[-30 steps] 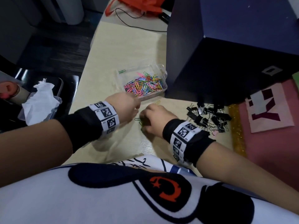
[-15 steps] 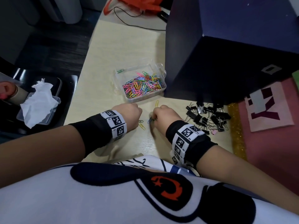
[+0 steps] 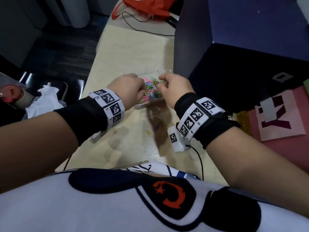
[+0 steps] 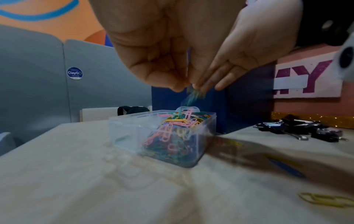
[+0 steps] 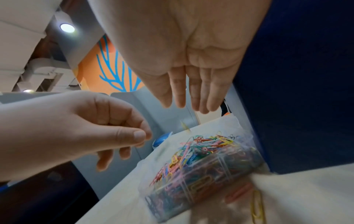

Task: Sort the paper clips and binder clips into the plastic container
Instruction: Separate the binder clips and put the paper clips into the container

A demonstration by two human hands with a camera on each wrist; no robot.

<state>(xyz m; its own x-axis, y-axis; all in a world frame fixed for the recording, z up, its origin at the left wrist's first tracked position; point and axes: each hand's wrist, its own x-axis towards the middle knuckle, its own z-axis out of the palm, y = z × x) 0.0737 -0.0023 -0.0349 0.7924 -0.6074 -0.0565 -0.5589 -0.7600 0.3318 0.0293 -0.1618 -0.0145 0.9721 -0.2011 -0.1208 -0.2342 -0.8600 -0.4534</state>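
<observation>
A clear plastic container [image 3: 145,106] [image 4: 132,130] [image 5: 172,197] heaped with coloured paper clips stands on the cream table. Both hands hover just above it. My left hand [image 3: 128,87] [image 4: 191,87] [image 5: 114,133] has thumb and fingertips pinched on a blurred green paper clip [image 4: 192,96] over the heap. My right hand [image 3: 172,86] [image 5: 187,106] is beside it with straight fingers and holds nothing. Loose clips lie on the table nearer me: a yellow one [image 3: 148,132] [image 4: 325,200] [image 5: 258,207] and a blue one [image 4: 287,166]. Black binder clips [image 4: 298,128] are piled to the right.
A big dark blue box [image 3: 234,56] stands right behind and beside the container. A pink board with letters [image 3: 280,118] lies right. Left of the table's edge is a black chair with tissue [image 3: 45,97]. An orange bag [image 3: 147,5] sits far back.
Both hands left the loose clips near me and moved forward and up over the container. The right hand's fingers went from curled to straight.
</observation>
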